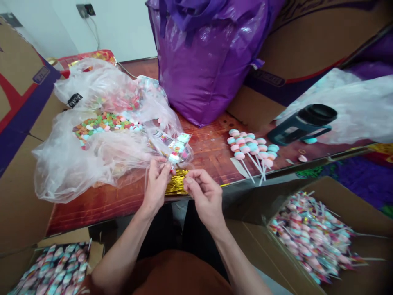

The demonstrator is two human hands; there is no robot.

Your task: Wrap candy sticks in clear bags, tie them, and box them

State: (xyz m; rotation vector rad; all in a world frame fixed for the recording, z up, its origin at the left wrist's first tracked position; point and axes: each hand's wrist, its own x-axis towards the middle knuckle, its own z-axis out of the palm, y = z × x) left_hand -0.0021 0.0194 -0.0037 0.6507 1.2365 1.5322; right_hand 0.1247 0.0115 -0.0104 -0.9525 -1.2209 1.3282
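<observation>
My left hand (158,180) is closed on the gathered end of a clear candy bag (179,149), which shows pastel marshmallows and small coloured sweets inside. My right hand (204,194) is closer to me on the right, thumb and fingertips pinched together. Whatever is between those fingertips is too small to make out. Between both hands, at the table's front edge, lies a bundle of gold twist ties (176,183). To the right, several marshmallow sticks (253,149) in pink and blue rest unwrapped on the table.
Plastic bags of loose sweets (101,127) cover the table's left side. A large purple bag (211,61) stands behind, with a dark travel mug (302,123) to the right. Below the table edge are a box of wrapped marshmallow sticks (310,237) and another box of marshmallows (55,268).
</observation>
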